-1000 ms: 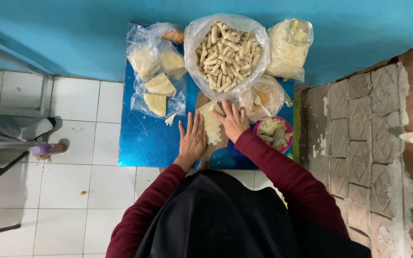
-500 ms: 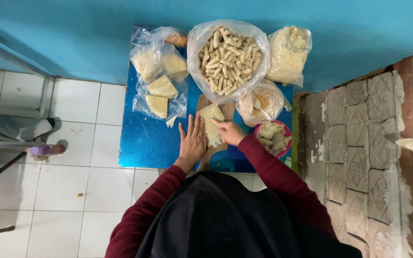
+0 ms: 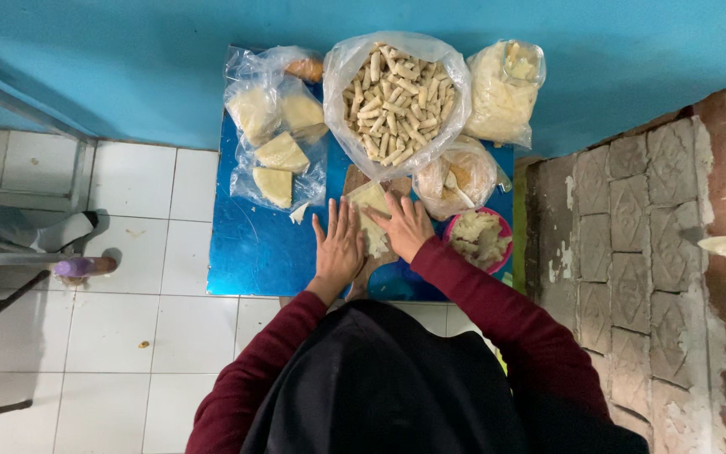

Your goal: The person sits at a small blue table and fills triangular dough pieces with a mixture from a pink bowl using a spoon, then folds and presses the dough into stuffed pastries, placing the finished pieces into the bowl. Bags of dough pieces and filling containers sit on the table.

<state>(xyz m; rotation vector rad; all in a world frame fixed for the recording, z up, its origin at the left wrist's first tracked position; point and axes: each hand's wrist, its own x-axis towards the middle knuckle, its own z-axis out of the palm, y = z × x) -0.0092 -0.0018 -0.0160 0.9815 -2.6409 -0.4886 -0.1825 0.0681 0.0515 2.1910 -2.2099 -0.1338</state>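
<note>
A pale yellow dough wrapper [image 3: 370, 200] lies on a brown board [image 3: 355, 178] on the small blue table [image 3: 254, 252]. My left hand [image 3: 338, 246] lies flat on the wrapper's near part, fingers spread. My right hand [image 3: 407, 225] presses on the wrapper from the right, fingers pointing left. Both sleeves are dark red. Neither hand grips anything.
A big clear bag of small rolled sticks [image 3: 397, 97] stands at the table's back. Bags of folded wrappers [image 3: 275, 126] lie left, a bag of pale filling [image 3: 504, 88] right, a smaller bag [image 3: 457, 174] and pink bowl [image 3: 481, 240] near my right hand. Brick ledge [image 3: 640, 252] right; white tiled floor [image 3: 128, 336] left.
My right hand has slid down and left along the wrapper toward me. My left hand has stayed flat in nearly the same place.
</note>
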